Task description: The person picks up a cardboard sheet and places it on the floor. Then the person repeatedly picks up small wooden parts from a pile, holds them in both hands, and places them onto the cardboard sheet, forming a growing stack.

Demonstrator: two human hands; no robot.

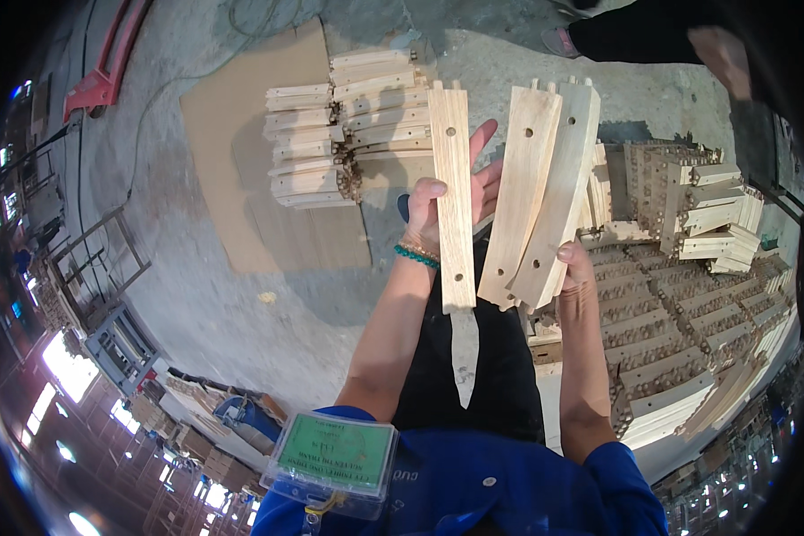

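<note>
My left hand (pixel 427 214) holds a pale wooden leg (pixel 454 205) upright, thumb on its near face and the other fingers spread behind it. The leg has a dowel peg at its top end and a hole near each end. At the lower edge of more such pieces is my right hand (pixel 577 266), closed on them with the thumb in front. Two of these wooden legs (pixel 523 188) show clearly, fanned and overlapping; others may be hidden behind. Pegs stick out of their far ends too.
Stacked wooden legs (pixel 308 147) lie on a flat cardboard sheet (pixel 241 188) on the concrete floor. Large piles of similar pieces (pixel 670 330) fill the right side. A red pallet jack (pixel 98 89) is at the far left. Another person's leg (pixel 634 37) and hand show at the far right.
</note>
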